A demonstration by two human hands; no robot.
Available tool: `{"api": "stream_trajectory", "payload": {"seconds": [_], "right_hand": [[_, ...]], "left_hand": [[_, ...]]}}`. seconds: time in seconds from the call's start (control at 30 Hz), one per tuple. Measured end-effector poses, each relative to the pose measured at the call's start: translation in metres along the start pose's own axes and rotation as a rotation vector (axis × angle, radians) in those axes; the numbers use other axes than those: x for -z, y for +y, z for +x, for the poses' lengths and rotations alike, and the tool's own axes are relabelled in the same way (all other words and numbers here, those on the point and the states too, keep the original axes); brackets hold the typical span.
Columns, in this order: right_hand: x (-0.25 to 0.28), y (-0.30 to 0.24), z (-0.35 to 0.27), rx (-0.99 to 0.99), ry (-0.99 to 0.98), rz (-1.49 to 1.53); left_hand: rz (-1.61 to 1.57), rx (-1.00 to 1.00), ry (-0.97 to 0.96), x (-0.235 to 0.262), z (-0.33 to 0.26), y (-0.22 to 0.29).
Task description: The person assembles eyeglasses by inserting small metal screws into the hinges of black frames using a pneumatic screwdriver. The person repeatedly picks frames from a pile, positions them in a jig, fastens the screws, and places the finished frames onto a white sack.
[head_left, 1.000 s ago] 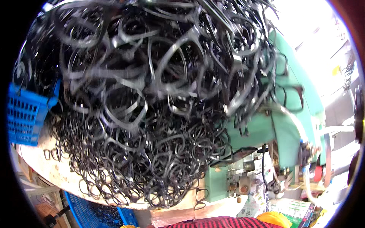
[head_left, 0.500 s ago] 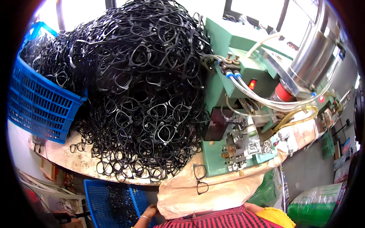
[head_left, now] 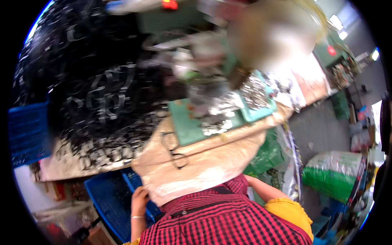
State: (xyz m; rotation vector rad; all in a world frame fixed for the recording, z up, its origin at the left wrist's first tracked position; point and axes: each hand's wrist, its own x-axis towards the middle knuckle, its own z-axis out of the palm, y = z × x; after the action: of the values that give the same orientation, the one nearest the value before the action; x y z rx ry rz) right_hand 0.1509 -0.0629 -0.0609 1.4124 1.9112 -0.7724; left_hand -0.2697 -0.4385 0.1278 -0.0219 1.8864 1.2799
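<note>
My left hand (head_left: pixel 141 200), with a bracelet at its wrist, is beside the left edge of the pale cloth (head_left: pixel 204 163), over the blue crate (head_left: pixel 108 204) below the table. Its fingers are too blurred to show whether they hold anything. My right forearm (head_left: pixel 263 190), in a yellow sleeve, reaches toward the cloth's right side; the hand itself is hidden by the checked apron (head_left: pixel 220 220). One black eyeglass frame (head_left: pixel 174 152) lies on the cloth, in front of the green machine base (head_left: pixel 190 122), touched by neither hand.
A big heap of black eyeglass frames (head_left: pixel 94 90) covers the table's left side, next to another blue crate (head_left: pixel 28 132). Small metal parts (head_left: pixel 255 94) fill a green tray on the machine. A green and white sack (head_left: pixel 332 173) stands on the floor at right.
The view has tilted down and swung right with blur, so table and machine appear higher and further left. More of my apron and forearms shows. The eyeglass frame on the cloth stays put.
</note>
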Motion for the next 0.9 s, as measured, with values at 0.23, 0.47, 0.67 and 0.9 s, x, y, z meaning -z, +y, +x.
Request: {"api": "stream_trajectory", "payload": {"seconds": [0.23, 0.47, 0.67, 0.9], "right_hand": [[0.086, -0.016, -0.053, 0.176, 0.492, 0.132], [0.223, 0.254, 0.075, -0.014, 1.121, 1.501], [0.174, 0.163, 0.048, 0.186, 0.669, 1.441], [0.007, 0.005, 0.036, 0.261, 0.268, 0.661]], "left_hand": [[0.542, -0.053, 0.101, 0.023, -0.018, 0.0], [0.874, -0.823, -0.262, -0.172, -0.06, 0.186], [1.522, -1.202, -0.62, -0.33, -0.04, 0.128], [1.446, -1.146, -0.34, -0.322, 0.03, 0.117]]}}
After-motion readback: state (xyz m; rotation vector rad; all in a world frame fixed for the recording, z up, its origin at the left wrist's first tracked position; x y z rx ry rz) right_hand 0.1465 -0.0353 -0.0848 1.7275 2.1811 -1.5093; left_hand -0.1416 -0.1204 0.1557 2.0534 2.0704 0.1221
